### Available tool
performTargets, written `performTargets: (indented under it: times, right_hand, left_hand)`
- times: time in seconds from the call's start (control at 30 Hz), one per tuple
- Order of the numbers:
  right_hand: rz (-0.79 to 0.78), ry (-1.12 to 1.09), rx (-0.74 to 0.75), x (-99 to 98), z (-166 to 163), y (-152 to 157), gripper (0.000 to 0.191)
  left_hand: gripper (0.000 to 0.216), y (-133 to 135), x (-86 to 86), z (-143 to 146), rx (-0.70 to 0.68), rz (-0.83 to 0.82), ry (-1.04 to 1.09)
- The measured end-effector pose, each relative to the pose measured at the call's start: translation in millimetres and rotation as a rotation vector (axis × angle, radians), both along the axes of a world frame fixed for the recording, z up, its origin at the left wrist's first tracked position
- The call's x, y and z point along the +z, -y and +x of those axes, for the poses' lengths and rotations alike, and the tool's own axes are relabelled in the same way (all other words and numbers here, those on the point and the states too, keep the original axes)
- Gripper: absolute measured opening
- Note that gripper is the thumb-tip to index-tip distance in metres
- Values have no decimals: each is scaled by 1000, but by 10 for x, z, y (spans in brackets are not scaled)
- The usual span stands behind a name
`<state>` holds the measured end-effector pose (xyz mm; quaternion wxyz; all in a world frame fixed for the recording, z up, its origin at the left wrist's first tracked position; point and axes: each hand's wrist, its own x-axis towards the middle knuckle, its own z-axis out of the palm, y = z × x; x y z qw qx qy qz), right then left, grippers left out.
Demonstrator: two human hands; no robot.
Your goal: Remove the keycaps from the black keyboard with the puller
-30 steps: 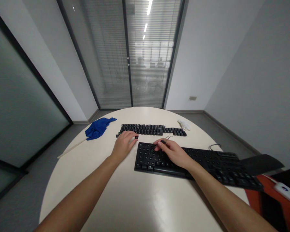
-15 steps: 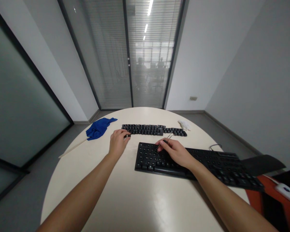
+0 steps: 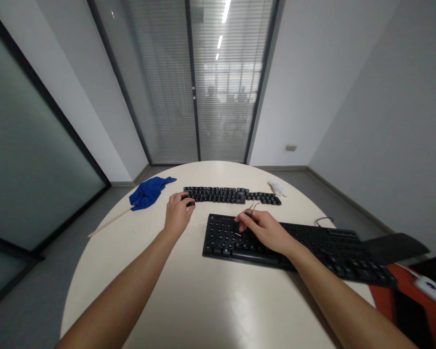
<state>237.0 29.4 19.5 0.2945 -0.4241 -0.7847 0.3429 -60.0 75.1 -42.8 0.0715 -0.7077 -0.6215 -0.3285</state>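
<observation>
At the left end of the laid-out rows of black keycaps [image 3: 218,195], my left hand [image 3: 177,213] has its thumb and fingers closed around a dark keycap [image 3: 191,203]. My right hand [image 3: 259,226] is over the left half of a black keyboard [image 3: 261,259], which has many keys taken off and bare sockets showing. Between its thumb and fingers is a keycap puller [image 3: 248,214] with a black handle and thin wire ends. One wire end points down at the sockets; the other sticks out past the fingers. A few keycaps stay on along the keyboard's front row and right side.
A blue cloth [image 3: 148,193] with a pale stick [image 3: 111,224] lies at the table's left. Crumpled white material [image 3: 277,188] sits beyond the keycaps. The keyboard's cable [image 3: 324,219] curls behind it. A red chair seat [image 3: 385,305] holds a white device [image 3: 432,290] at right.
My right hand has tilted the keycap puller slightly, and its lower wire end shows more clearly over the sockets. My left hand's fingers have shifted a little at the keycap.
</observation>
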Motion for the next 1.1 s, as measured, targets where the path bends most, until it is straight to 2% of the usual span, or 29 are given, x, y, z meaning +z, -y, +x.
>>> performTargets:
  times: [0.27, 0.4, 0.5, 0.6, 0.67, 0.77, 1.1]
  right_hand:
    - [-16, 26, 14, 15, 2, 16, 43]
    - [-20, 56, 75, 36, -11, 48, 42]
    - [-12, 88, 108, 41, -20, 65, 42]
    - [11, 89, 124, 37, -17, 68, 42]
    - [20, 66, 127, 30, -7, 65, 41]
    - [25, 57, 134, 15, 10, 56, 43]
    - [19, 141, 244, 28, -23, 88, 46]
  left_hand:
    - [22, -12, 3, 5, -10, 39, 10]
    - [23, 84, 100, 135, -112, 121, 64]
    - [21, 247, 194, 305, -283, 116, 144]
    - [26, 444, 277, 464, -536, -7, 159]
    - [40, 550, 318, 531, -736, -149, 109]
    - [57, 627, 353, 565, -891, -275, 34]
    - [51, 614, 365, 545, -905, -316, -9]
